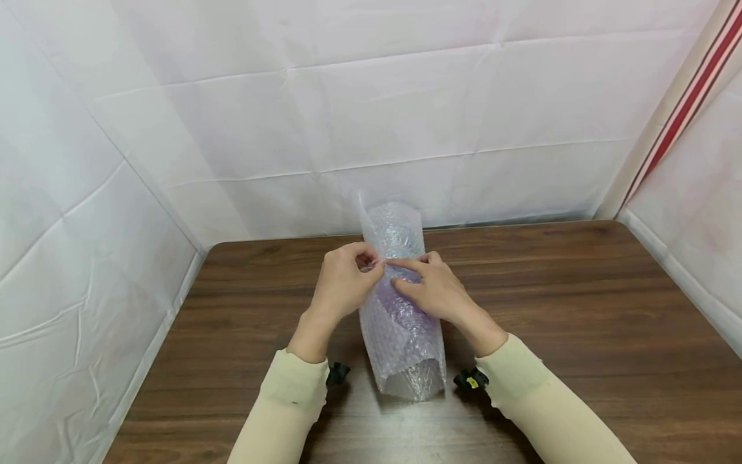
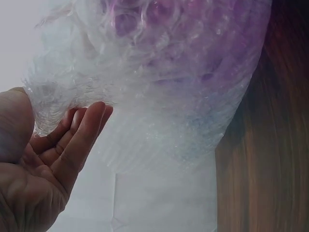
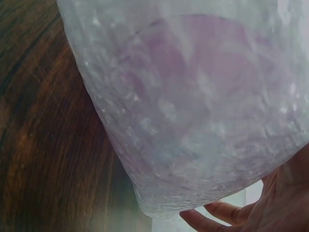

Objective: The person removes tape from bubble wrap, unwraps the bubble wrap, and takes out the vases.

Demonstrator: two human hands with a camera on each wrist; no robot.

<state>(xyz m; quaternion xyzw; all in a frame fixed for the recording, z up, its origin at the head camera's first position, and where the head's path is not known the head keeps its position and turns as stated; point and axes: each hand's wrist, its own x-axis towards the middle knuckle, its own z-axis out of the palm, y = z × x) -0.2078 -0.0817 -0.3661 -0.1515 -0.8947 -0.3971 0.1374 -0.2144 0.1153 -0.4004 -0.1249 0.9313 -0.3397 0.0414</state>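
Note:
A roll of clear bubble wrap [image 1: 400, 322] lies lengthwise on the table, wrapped around a purple and bluish thing [image 3: 193, 63] whose kind is blurred by the layers. Between thumb and fingers, my left hand [image 1: 346, 274] pinches the wrap's loose edge near the roll's middle. The left wrist view shows that edge bunched between thumb and fingertips [image 2: 91, 121]. From the other side, my right hand [image 1: 435, 283] rests on the wrap, its index finger stretched toward the left fingertips. Both ends of the wrap extend past the purple part, and the near end gapes.
The brown wooden table [image 1: 551, 290] carries the roll near its back edge. A white sheet wall [image 1: 406, 109] rises right behind it, with more sheeting at left and right. Small dark wrist devices [image 1: 471, 380] sit under both sleeves.

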